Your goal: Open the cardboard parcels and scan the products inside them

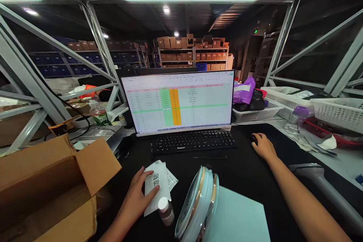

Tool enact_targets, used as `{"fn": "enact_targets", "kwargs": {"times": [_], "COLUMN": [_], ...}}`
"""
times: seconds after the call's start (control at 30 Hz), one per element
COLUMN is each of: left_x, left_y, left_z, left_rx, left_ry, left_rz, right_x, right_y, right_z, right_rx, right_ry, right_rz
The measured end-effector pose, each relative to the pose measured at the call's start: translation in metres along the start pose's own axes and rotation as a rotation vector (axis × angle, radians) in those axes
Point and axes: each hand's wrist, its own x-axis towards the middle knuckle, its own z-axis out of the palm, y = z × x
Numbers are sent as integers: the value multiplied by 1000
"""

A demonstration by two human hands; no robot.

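Observation:
My left hand (143, 190) lies with its fingers spread over a white printed packet (157, 189), which overlaps another white printed sheet (171, 180). Beside my left thumb stands a small bottle (166, 211) with a white cap. My right hand (263, 146) is curled over a dark computer mouse (254, 139), mostly hidden beneath it. Between my forearms sit a pale blue zippered case (195, 206) with clear sides and a flat pale blue box (241, 215). Contents of the case are hard to make out.
An open cardboard box (42, 181) fills the lower left. Ahead are a monitor (204, 109) with a spreadsheet and a black keyboard (195, 141). A grey barcode scanner (320, 181) lies near my right forearm. White baskets (255, 113) and a drink bottle (98, 113) flank the desk.

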Motion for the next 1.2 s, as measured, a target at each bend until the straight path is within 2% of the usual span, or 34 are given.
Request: {"fn": "enact_targets", "kwargs": {"times": [0.2,0.33,0.43,0.5,0.6,0.7,1.03,1.2], "left_x": [0,0,1,2,5,6,3,3], "left_y": [-1,-3,-9,-13,-17,-17,-10,-9], "left_z": [-1,0,2,4,7,6,4,5], "left_rx": [24,16,7,14,31,40,46,44], "left_ry": [-36,-54,-63,-63,-67,-66,-95,-81], "left_rz": [-6,14,55,73,75,75,38,45], "right_x": [1,-3,-11,-18,-29,-39,-43,-47], "right_y": [0,-13,-40,-67,-105,-127,-129,-139], "right_z": [0,-14,-29,-32,-24,-13,-12,-15], "right_rx": [58,118,176,221,277,300,244,181], "right_ry": [24,109,142,110,33,-10,-71,-90], "right_rz": [5,-15,-126,-235,-374,-430,-426,-512]}}
